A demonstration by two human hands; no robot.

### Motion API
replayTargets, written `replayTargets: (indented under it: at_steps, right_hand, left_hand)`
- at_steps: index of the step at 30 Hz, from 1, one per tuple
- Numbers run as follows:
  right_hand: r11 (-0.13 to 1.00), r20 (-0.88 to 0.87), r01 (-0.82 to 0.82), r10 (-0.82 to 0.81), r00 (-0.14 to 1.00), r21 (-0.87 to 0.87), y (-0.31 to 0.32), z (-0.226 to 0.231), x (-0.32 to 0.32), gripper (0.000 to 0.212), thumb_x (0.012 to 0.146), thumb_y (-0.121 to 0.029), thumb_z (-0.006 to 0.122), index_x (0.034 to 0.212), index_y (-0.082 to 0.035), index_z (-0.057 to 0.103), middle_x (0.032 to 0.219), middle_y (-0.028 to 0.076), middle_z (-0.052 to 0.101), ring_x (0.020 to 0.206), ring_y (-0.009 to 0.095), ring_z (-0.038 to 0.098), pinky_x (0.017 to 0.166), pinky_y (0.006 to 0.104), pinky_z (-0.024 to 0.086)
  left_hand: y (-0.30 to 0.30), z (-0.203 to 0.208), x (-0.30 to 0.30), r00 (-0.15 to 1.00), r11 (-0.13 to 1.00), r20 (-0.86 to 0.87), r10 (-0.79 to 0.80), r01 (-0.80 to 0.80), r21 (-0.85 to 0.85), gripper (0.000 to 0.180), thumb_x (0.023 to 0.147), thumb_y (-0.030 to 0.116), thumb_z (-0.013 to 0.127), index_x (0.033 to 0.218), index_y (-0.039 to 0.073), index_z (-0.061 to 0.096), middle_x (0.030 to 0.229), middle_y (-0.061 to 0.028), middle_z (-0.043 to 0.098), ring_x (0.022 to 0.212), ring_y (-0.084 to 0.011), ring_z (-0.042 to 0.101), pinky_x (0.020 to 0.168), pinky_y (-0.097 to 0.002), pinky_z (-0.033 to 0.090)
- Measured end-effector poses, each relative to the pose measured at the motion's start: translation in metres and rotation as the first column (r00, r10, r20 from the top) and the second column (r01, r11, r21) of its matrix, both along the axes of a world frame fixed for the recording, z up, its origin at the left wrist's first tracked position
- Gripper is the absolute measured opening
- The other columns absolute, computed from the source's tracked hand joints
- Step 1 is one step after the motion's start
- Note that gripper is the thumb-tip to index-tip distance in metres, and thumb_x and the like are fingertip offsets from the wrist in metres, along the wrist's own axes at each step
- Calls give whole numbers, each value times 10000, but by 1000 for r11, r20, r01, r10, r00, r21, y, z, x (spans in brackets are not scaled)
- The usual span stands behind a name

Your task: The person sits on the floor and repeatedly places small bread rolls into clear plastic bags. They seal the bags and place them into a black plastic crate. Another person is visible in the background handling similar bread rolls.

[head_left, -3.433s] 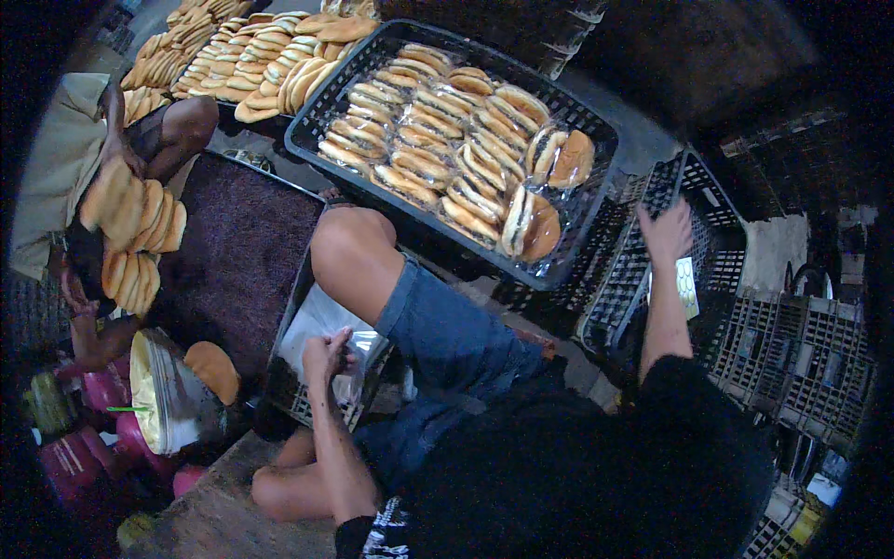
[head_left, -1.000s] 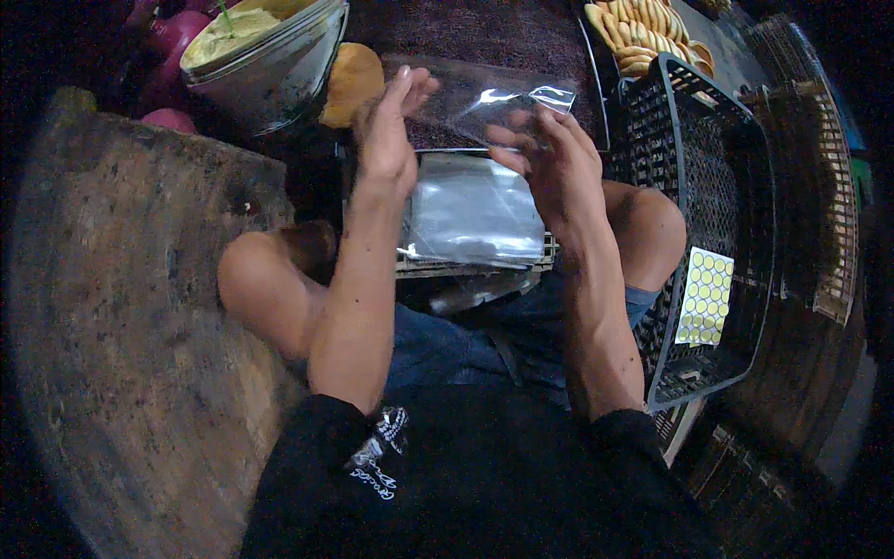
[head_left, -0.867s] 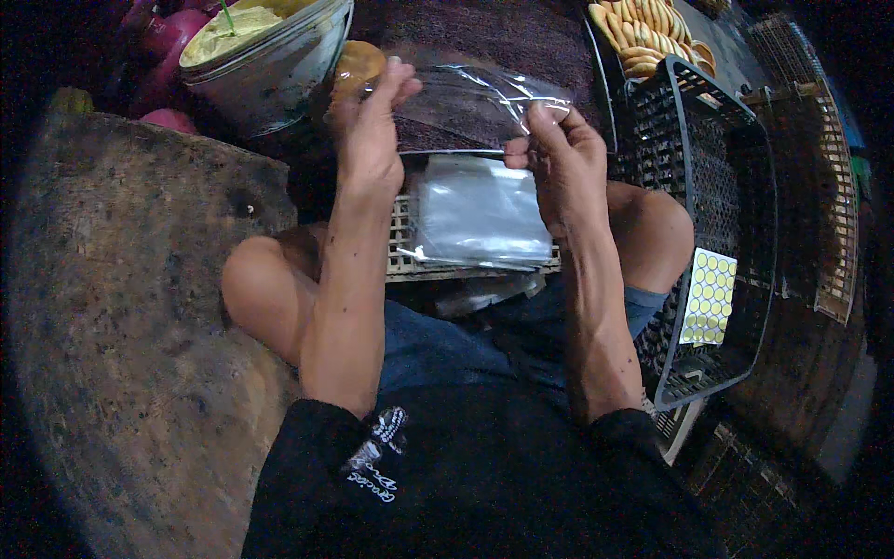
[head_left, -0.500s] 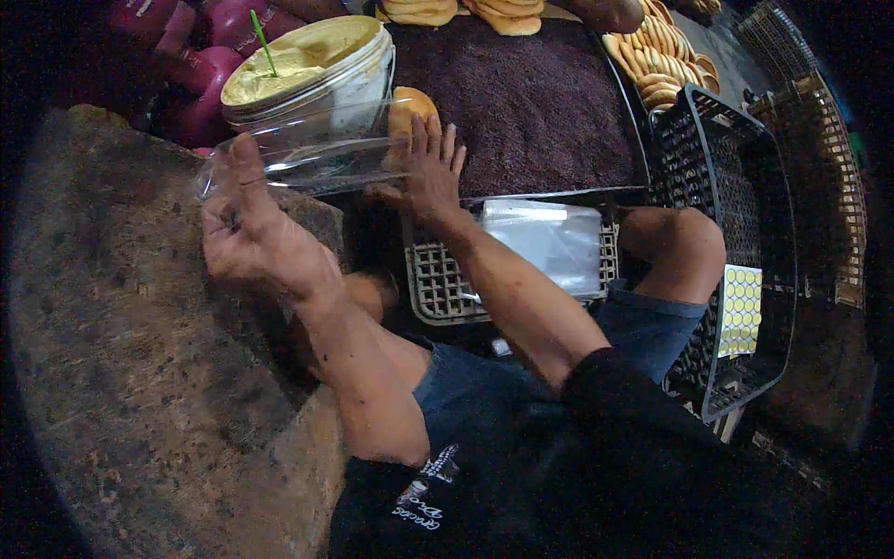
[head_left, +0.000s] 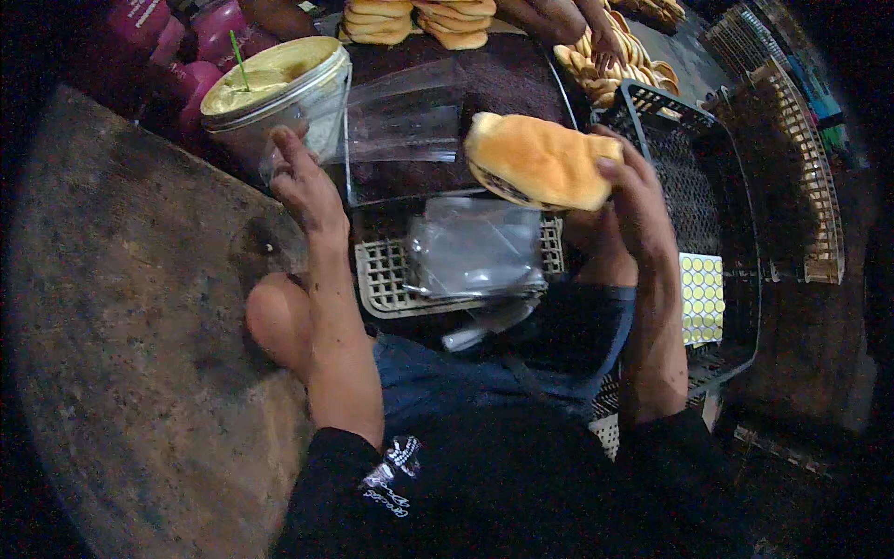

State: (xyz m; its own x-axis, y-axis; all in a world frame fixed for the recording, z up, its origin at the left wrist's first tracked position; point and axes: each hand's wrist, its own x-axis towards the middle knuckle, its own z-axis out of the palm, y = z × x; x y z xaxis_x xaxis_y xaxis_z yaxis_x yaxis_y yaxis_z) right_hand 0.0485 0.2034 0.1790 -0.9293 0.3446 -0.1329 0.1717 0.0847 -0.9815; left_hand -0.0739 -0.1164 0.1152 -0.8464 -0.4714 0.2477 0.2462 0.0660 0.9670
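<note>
My left hand (head_left: 305, 182) is closed on one end of a clear plastic bag (head_left: 400, 121), which stretches rightward over the near left part of a tray of dark crumbly sprinkles (head_left: 517, 79). In my right hand (head_left: 644, 200) is an oblong golden bread bun (head_left: 545, 160), gripped by its right end. Dark bits show along the bun's lower edge, and it hangs in the air right of the bag, apart from it. Just behind my left hand stands a white bucket (head_left: 321, 102) of pale yellow cream with a green stick in it.
Stacked buns (head_left: 456, 23) stand at the tray's far edge. Another person's hand (head_left: 607, 48) is over a bun pile at the far right. Clear bags (head_left: 475, 247) lie on a beige crate (head_left: 372, 279). A black crate (head_left: 754, 307) with a yellow-dotted sticker sheet (head_left: 701, 300) is at right.
My right hand has left the bag's end and swung right, now holding a bun. My left hand still grips the bag and has shifted right. Another person's hand has appeared over the bun pile.
</note>
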Motion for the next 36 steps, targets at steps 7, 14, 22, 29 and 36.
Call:
replayTargets:
  at_steps: [7, 14, 22, 29, 36]
  right_hand:
    - [962, -171, -261, 245, 954, -78, 33, 15, 30, 636, 868, -213, 565, 1413, 86, 425, 1339, 202, 545, 1257, 253, 527, 1094, 331, 374]
    - [946, -115, -146, 117, 986, -288, 41, 1, 18, 605, 857, -229, 622, 1366, 66, 478, 1288, 190, 586, 1180, 263, 573, 1010, 337, 434]
    - [942, -143, -124, 82, 986, -312, 33, 11, 19, 552, 911, -279, 529, 1349, 54, 488, 1296, 179, 585, 1199, 254, 576, 1048, 349, 421]
    - [958, -263, -150, 84, 961, -244, 13, 21, 4, 460, 909, -219, 546, 1287, 41, 536, 1177, 140, 632, 1087, 220, 617, 962, 322, 465]
    - [949, -194, -9, -55, 979, -316, -7, 33, -8, 501, 930, -205, 499, 1368, 34, 458, 1303, 170, 580, 1185, 236, 588, 1033, 342, 442]
  left_hand:
    - [26, -4, 24, 926, 915, 13, -378, 376, -145, 669, 1007, 617, 371, 996, 37, 705, 866, -39, 645, 699, -88, 396, 664, -246, 322]
    - [-9, 20, 21, 715, 742, 272, -644, 670, -4, 640, 1004, 610, 369, 878, 33, 615, 960, -140, 710, 891, -172, 637, 872, -329, 483]
    - [-15, 9, 4, 840, 824, 49, -540, 539, -175, 737, 1010, 630, 286, 1215, 6, 620, 973, -137, 709, 908, -180, 663, 900, -351, 475]
    - [-4, 17, 27, 848, 849, 34, -528, 528, 21, 783, 993, 669, 276, 1256, 11, 608, 858, -122, 710, 853, -188, 658, 965, -366, 422]
    - [-11, 19, 26, 942, 941, -79, -327, 333, 68, 778, 1007, 653, 243, 1252, 18, 619, 799, -107, 701, 795, -179, 637, 884, -345, 455]
